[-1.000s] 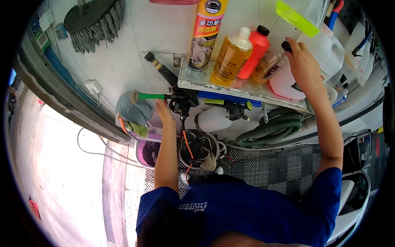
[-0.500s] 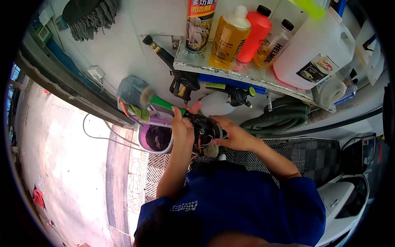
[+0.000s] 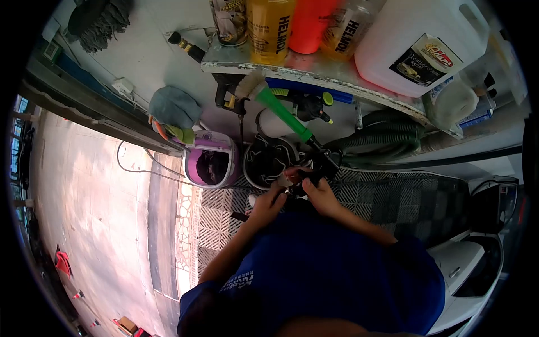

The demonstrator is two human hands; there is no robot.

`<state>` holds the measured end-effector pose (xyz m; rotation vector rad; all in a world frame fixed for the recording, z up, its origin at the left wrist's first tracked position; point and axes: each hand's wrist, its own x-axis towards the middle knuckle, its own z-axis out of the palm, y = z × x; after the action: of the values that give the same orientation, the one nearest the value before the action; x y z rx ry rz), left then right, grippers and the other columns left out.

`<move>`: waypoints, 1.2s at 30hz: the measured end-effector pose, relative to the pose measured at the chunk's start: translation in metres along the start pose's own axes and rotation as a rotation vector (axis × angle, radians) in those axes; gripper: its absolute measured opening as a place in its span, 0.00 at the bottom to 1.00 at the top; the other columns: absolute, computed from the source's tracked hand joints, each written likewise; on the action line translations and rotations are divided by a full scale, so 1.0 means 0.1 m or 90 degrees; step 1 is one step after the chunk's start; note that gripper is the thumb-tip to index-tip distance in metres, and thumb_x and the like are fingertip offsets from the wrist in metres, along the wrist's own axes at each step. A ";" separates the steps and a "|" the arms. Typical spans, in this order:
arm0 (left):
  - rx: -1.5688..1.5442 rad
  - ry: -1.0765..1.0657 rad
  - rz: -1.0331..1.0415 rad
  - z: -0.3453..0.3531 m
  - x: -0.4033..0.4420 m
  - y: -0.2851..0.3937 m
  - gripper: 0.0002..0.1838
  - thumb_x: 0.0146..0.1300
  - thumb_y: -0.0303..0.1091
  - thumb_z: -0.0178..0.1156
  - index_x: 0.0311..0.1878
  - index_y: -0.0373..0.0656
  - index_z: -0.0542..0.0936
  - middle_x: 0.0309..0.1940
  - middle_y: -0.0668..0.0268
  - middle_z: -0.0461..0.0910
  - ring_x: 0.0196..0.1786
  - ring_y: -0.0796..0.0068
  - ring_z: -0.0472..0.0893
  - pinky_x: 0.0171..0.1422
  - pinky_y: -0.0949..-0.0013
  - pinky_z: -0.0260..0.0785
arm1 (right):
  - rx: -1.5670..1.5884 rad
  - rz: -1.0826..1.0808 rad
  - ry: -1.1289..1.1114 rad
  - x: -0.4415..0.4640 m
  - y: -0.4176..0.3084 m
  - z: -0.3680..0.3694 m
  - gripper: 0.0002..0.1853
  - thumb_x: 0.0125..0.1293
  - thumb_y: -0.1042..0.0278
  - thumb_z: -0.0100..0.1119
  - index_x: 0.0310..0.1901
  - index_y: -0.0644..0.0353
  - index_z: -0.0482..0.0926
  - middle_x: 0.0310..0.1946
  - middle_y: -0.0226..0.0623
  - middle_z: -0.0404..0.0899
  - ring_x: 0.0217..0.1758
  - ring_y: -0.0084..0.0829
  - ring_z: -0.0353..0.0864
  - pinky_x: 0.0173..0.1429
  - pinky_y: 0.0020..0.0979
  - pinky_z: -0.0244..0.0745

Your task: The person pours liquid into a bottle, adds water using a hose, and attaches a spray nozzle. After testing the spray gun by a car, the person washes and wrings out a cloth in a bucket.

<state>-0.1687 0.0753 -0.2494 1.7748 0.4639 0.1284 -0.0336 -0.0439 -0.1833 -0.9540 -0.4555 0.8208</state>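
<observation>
One green brush pulled closer for two-handed work; right hand grips its black end; left hand, can't tell lol

hands at black tool | green-handled brush tilted | purple bucket nearby | bottles on shelf

Grey mop, white jug (labelled), coiled hose

Chipped shelf: spray can, yellow bottle, red bottle, clear-topped amber bottle, white jug, all upright.
</observation>
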 end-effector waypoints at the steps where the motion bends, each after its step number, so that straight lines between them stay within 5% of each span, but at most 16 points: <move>1: 0.003 -0.005 0.005 0.01 -0.09 0.00 0.18 0.70 0.43 0.53 0.55 0.40 0.76 0.37 0.52 0.82 0.41 0.54 0.83 0.48 0.60 0.74 | -0.391 0.224 -0.082 -0.06 -0.38 0.03 0.19 0.74 0.55 0.51 0.47 0.67 0.77 0.43 0.45 0.82 0.51 0.36 0.80 0.57 0.35 0.74; 2: 0.098 -0.019 0.002 -0.05 -0.14 0.01 0.17 0.69 0.44 0.54 0.52 0.42 0.77 0.35 0.52 0.82 0.40 0.54 0.83 0.45 0.59 0.74 | -0.782 0.445 -0.158 -0.09 -0.63 -0.04 0.19 0.73 0.55 0.51 0.47 0.67 0.78 0.41 0.46 0.83 0.48 0.38 0.82 0.55 0.36 0.76; 4: 0.203 -0.039 0.022 -0.18 -0.14 0.11 0.16 0.68 0.45 0.56 0.50 0.43 0.77 0.33 0.53 0.82 0.38 0.53 0.83 0.43 0.57 0.74 | -0.788 0.265 -0.357 -0.32 -0.83 -0.35 0.19 0.71 0.55 0.54 0.48 0.66 0.79 0.36 0.45 0.83 0.43 0.43 0.84 0.50 0.39 0.79; 8: 0.326 -0.160 0.067 -0.18 -0.07 0.42 0.18 0.65 0.51 0.58 0.39 0.44 0.79 0.27 0.56 0.82 0.33 0.53 0.83 0.37 0.55 0.73 | -0.541 0.087 -0.274 -0.43 -1.07 -0.25 0.19 0.69 0.53 0.56 0.47 0.63 0.81 0.37 0.41 0.84 0.42 0.44 0.84 0.50 0.40 0.79; 10: 0.318 -0.183 0.099 -0.07 -0.02 0.52 0.19 0.64 0.53 0.58 0.36 0.43 0.80 0.26 0.56 0.81 0.32 0.53 0.82 0.36 0.55 0.73 | -0.747 -0.255 -0.248 -0.30 -0.80 -0.23 0.19 0.69 0.52 0.56 0.47 0.62 0.81 0.38 0.40 0.84 0.43 0.45 0.83 0.52 0.38 0.78; 11: 0.313 -0.238 0.105 0.00 0.04 0.58 0.20 0.65 0.53 0.58 0.34 0.43 0.80 0.26 0.56 0.81 0.32 0.53 0.82 0.36 0.55 0.72 | -0.825 -0.104 -0.310 -0.36 -0.66 -0.37 0.18 0.69 0.54 0.56 0.49 0.60 0.80 0.40 0.42 0.83 0.44 0.43 0.83 0.53 0.37 0.77; 12: 0.307 -0.289 0.109 0.03 0.08 0.62 0.21 0.65 0.54 0.57 0.32 0.43 0.81 0.26 0.56 0.81 0.32 0.53 0.82 0.36 0.55 0.72 | -0.828 -0.112 -0.313 -0.36 -0.59 -0.42 0.18 0.69 0.54 0.56 0.49 0.60 0.80 0.40 0.42 0.83 0.44 0.43 0.83 0.53 0.37 0.77; 14: 0.312 -0.305 0.120 0.02 0.17 0.60 0.22 0.65 0.55 0.56 0.35 0.43 0.80 0.27 0.56 0.81 0.31 0.52 0.82 0.37 0.55 0.72 | -1.029 0.372 -0.585 -0.31 -0.52 -0.48 0.17 0.70 0.54 0.54 0.51 0.58 0.78 0.41 0.44 0.82 0.45 0.42 0.81 0.52 0.38 0.75; 16: 0.278 -0.437 0.185 -0.07 0.20 0.62 0.22 0.66 0.55 0.55 0.38 0.42 0.80 0.28 0.55 0.81 0.32 0.51 0.81 0.37 0.54 0.72 | -0.957 0.354 -0.596 -0.35 -0.53 -0.56 0.16 0.71 0.55 0.52 0.50 0.57 0.78 0.41 0.42 0.82 0.47 0.41 0.81 0.52 0.39 0.74; 21: 0.395 -0.511 0.206 -0.10 0.26 0.54 0.22 0.68 0.54 0.54 0.40 0.41 0.78 0.30 0.54 0.80 0.35 0.50 0.81 0.40 0.53 0.71 | -0.804 0.327 -0.620 -0.52 -0.14 -0.89 0.16 0.73 0.53 0.47 0.48 0.55 0.79 0.40 0.40 0.82 0.48 0.41 0.80 0.51 0.40 0.73; 23: 0.426 -0.515 0.221 -0.14 0.37 0.51 0.21 0.68 0.53 0.54 0.40 0.41 0.78 0.30 0.53 0.80 0.35 0.50 0.81 0.41 0.53 0.71 | -0.862 0.082 -0.565 -0.56 -0.02 -0.97 0.17 0.73 0.52 0.47 0.47 0.55 0.80 0.39 0.41 0.82 0.46 0.41 0.81 0.48 0.39 0.73; 24: 0.420 -0.527 0.242 -0.19 0.48 0.47 0.21 0.68 0.53 0.53 0.40 0.42 0.77 0.30 0.52 0.80 0.35 0.49 0.81 0.40 0.52 0.71 | -0.864 0.080 -0.571 -0.47 -0.10 -0.85 0.17 0.73 0.52 0.47 0.47 0.55 0.80 0.39 0.41 0.82 0.46 0.41 0.81 0.48 0.39 0.73; 26: 0.410 -0.540 0.258 -0.24 0.56 0.46 0.20 0.68 0.52 0.53 0.41 0.42 0.77 0.30 0.51 0.80 0.35 0.48 0.81 0.40 0.51 0.71 | -0.947 0.294 -0.510 -0.31 -0.23 -0.57 0.17 0.73 0.50 0.49 0.47 0.54 0.81 0.39 0.41 0.82 0.43 0.39 0.81 0.46 0.37 0.73; 29: 0.432 -0.532 0.294 -0.28 0.59 0.60 0.21 0.68 0.53 0.52 0.39 0.42 0.76 0.27 0.52 0.79 0.34 0.48 0.81 0.39 0.51 0.71 | -0.790 0.322 -0.420 -0.31 -0.24 -0.53 0.19 0.72 0.49 0.50 0.37 0.55 0.82 0.30 0.40 0.80 0.36 0.40 0.80 0.43 0.38 0.73; 36: 0.488 -0.570 0.178 -0.23 0.27 0.85 0.20 0.66 0.51 0.56 0.38 0.40 0.77 0.28 0.52 0.81 0.35 0.49 0.82 0.41 0.51 0.72 | -0.668 0.274 -0.320 -0.69 0.19 -0.69 0.17 0.70 0.49 0.53 0.37 0.54 0.82 0.28 0.37 0.81 0.31 0.37 0.81 0.38 0.35 0.73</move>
<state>-0.1309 0.0905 -0.1665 2.3886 -0.4543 -0.7161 -0.0384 -0.1286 -0.2354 -1.8591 -1.2098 1.2459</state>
